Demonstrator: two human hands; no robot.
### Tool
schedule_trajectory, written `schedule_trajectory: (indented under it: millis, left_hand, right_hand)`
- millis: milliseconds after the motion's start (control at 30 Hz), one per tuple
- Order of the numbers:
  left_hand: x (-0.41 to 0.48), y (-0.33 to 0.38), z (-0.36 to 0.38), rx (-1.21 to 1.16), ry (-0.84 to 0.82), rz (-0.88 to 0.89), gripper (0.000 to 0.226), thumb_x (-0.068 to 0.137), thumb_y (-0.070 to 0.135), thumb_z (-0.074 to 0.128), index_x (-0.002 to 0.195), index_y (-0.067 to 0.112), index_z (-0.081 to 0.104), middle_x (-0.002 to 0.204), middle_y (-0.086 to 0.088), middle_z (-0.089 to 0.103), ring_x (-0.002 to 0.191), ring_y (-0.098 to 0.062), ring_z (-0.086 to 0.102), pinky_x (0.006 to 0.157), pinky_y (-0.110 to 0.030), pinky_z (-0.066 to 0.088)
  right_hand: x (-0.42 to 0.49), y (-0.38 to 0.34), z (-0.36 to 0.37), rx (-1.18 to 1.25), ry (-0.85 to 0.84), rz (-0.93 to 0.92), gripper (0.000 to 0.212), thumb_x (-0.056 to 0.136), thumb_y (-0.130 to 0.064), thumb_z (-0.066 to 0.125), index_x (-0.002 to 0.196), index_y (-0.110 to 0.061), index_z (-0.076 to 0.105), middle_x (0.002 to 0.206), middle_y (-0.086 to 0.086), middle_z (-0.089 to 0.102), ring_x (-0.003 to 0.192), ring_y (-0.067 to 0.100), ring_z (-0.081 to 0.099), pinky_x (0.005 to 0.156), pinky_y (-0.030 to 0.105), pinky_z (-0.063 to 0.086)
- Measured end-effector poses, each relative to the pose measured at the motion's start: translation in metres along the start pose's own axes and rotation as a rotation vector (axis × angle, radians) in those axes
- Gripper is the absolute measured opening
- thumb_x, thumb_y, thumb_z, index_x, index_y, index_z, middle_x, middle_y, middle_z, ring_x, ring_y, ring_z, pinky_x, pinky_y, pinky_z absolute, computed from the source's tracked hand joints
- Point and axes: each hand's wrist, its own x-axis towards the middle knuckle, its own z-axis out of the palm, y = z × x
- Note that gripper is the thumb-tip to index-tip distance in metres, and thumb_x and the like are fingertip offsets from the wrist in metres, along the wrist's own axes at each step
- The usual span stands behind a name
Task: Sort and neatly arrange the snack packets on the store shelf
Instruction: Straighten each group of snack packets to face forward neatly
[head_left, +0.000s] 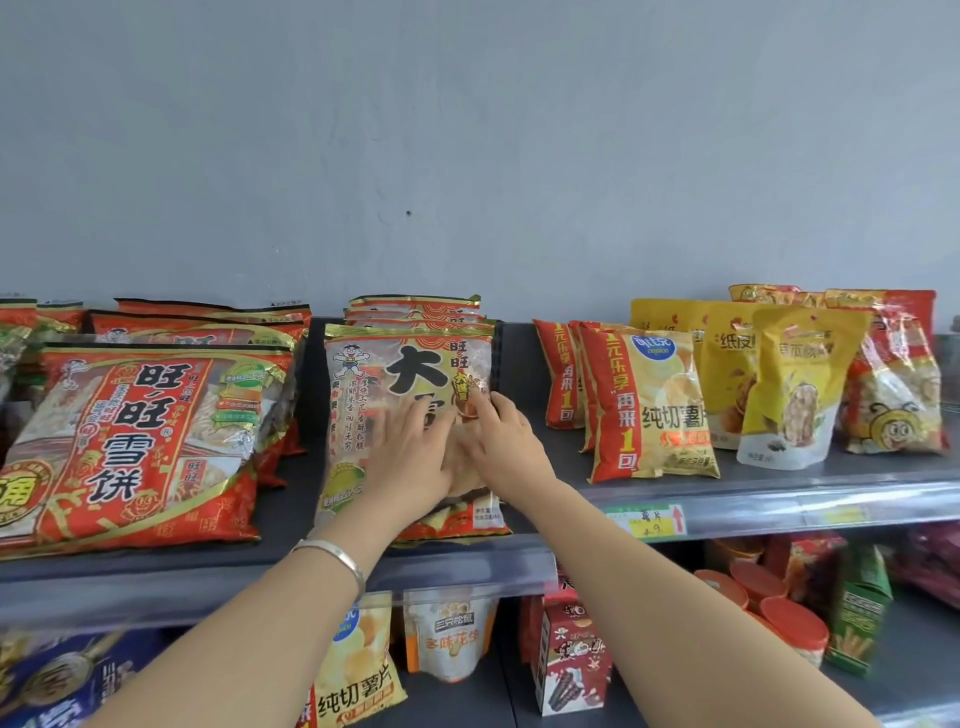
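Note:
On the grey top shelf (291, 499) a red-and-gold rice cracker packet (363, 384) leans at the front of a middle row, with matching packets (415, 309) stacked behind it. My left hand (410, 457) and my right hand (501, 441) both lie flat on its front, fingers spread, side by side and touching. At the left lie large red rice cracker bags (140, 441). To the right stand red-and-yellow potato chip packets (649, 405), then yellow pouches (795, 384).
A red-and-yellow bee-print bag (893, 395) stands at the far right. A price label (647, 522) sits on the shelf's front rail. The lower shelf holds chip bags (358, 670), a peanut pouch (452, 634), a red box (571, 654), red-lidded tubs (789, 623) and a green box (857, 618).

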Motion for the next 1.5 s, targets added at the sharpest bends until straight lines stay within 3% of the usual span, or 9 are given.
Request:
schedule_trajectory:
  millis: [233, 367, 600, 733, 1000, 1167, 1300, 1400, 1500]
  left_hand:
    - [0.026, 0.049, -0.006, -0.231, 0.040, 0.156, 0.060, 0.092, 0.035, 0.053, 0.145, 0.023, 0.029, 0.151, -0.003, 0.028, 0.141, -0.022, 0.022, 0.116, -0.037, 0.022]
    - [0.044, 0.072, -0.009, -0.397, 0.045, 0.192, 0.056, 0.093, 0.031, 0.053, 0.144, 0.022, 0.032, 0.148, 0.000, 0.033, 0.138, -0.018, 0.028, 0.113, -0.033, 0.026]
    - [0.088, 0.094, -0.018, -0.631, 0.075, 0.106, 0.049, 0.094, 0.024, 0.054, 0.140, 0.021, 0.038, 0.145, -0.002, 0.038, 0.134, -0.020, 0.036, 0.108, -0.035, 0.033]
    - [0.125, 0.106, -0.016, -0.687, 0.118, 0.048, 0.043, 0.095, 0.025, 0.052, 0.136, 0.019, 0.043, 0.139, -0.004, 0.045, 0.129, -0.019, 0.041, 0.103, -0.034, 0.037]
    - [0.185, 0.140, -0.014, -0.702, 0.123, -0.094, 0.036, 0.098, 0.025, 0.045, 0.133, 0.017, 0.047, 0.137, -0.005, 0.049, 0.123, -0.019, 0.048, 0.088, -0.025, 0.038]
    - [0.212, 0.136, -0.007, -0.706, 0.042, -0.183, 0.032, 0.098, 0.024, 0.046, 0.128, 0.015, 0.053, 0.133, -0.004, 0.053, 0.123, -0.019, 0.048, 0.094, -0.030, 0.040]
    - [0.232, 0.132, 0.001, -0.714, -0.007, -0.243, 0.034, 0.096, 0.026, 0.051, 0.127, 0.012, 0.054, 0.128, -0.005, 0.055, 0.119, -0.021, 0.050, 0.089, -0.028, 0.040]
    - [0.243, 0.128, 0.014, -0.738, -0.061, -0.288, 0.028, 0.095, 0.024, 0.054, 0.119, 0.011, 0.057, 0.120, -0.009, 0.057, 0.114, -0.022, 0.052, 0.090, -0.030, 0.039]
    - [0.256, 0.121, 0.031, -0.773, -0.094, -0.322, 0.023, 0.095, 0.020, 0.053, 0.114, 0.008, 0.059, 0.118, -0.012, 0.060, 0.103, -0.019, 0.052, 0.086, -0.032, 0.039]
  right_hand:
    - [-0.009, 0.032, -0.041, -0.041, 0.148, 0.093, 0.055, 0.100, -0.032, 0.042, 0.151, -0.019, 0.024, 0.156, 0.008, 0.022, 0.145, 0.027, 0.017, 0.113, 0.041, 0.026]
    - [-0.004, 0.050, -0.072, -0.081, 0.295, 0.092, 0.046, 0.100, -0.028, 0.043, 0.144, -0.018, 0.038, 0.147, 0.005, 0.037, 0.137, 0.026, 0.032, 0.106, 0.038, 0.035]
    - [0.026, 0.071, -0.122, -0.173, 0.415, 0.078, 0.036, 0.100, -0.026, 0.040, 0.134, -0.019, 0.051, 0.136, 0.005, 0.050, 0.130, 0.031, 0.037, 0.101, 0.042, 0.037]
    - [0.056, 0.096, -0.153, -0.218, 0.331, 0.118, 0.036, 0.099, -0.025, 0.037, 0.133, -0.023, 0.051, 0.138, 0.003, 0.049, 0.132, 0.028, 0.035, 0.100, 0.043, 0.036]
    - [0.133, 0.150, -0.185, -0.271, -0.013, 0.113, 0.036, 0.096, -0.019, 0.041, 0.128, -0.026, 0.055, 0.130, 0.002, 0.059, 0.123, 0.027, 0.049, 0.096, 0.040, 0.046]
    - [0.171, 0.165, -0.173, -0.269, -0.150, 0.036, 0.042, 0.093, -0.011, 0.044, 0.133, -0.019, 0.053, 0.135, 0.004, 0.056, 0.122, 0.027, 0.052, 0.101, 0.040, 0.045]
    - [0.187, 0.170, -0.165, -0.301, -0.263, -0.016, 0.041, 0.094, -0.009, 0.048, 0.135, -0.009, 0.052, 0.137, 0.008, 0.055, 0.124, 0.026, 0.052, 0.102, 0.034, 0.042]
    - [0.192, 0.171, -0.161, -0.278, -0.333, -0.022, 0.033, 0.092, -0.011, 0.052, 0.122, -0.004, 0.063, 0.122, 0.011, 0.065, 0.112, 0.026, 0.060, 0.099, 0.037, 0.048]
    - [0.198, 0.171, -0.159, -0.258, -0.349, -0.034, 0.026, 0.091, -0.012, 0.054, 0.111, -0.002, 0.067, 0.106, 0.009, 0.068, 0.095, 0.022, 0.061, 0.085, 0.033, 0.051]
